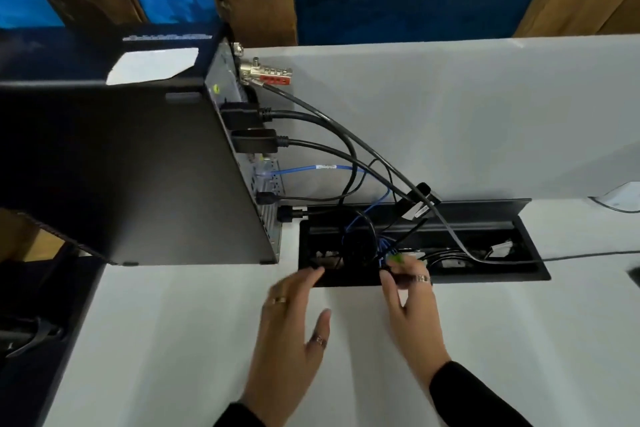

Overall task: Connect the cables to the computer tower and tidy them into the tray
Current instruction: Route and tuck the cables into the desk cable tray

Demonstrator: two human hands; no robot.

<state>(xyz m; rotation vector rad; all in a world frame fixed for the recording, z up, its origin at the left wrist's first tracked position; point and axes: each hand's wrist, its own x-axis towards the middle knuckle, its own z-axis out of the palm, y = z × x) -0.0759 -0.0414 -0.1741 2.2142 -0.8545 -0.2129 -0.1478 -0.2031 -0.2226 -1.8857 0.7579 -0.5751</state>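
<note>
A black computer tower [138, 170] stands on the white desk with its rear panel facing right. Two thick black cables [311, 118], a blue network cable [325, 167] and smaller black leads are plugged into it and drop into the recessed black cable tray [519, 270], whose lid is flipped up behind. My left hand [294, 315] lies flat with its fingertips at the tray's near rim. My right hand [408, 302] pinches a bundle of black and blue cable loops with a green tie [396, 257] at the tray's front edge.
A silver combination lock [266, 73] with its cable hangs from the tower's top rear. A white partition [450, 114] rises behind the tray. A thin cable [588, 256] runs off to the right. Dark objects sit beyond the desk's left edge.
</note>
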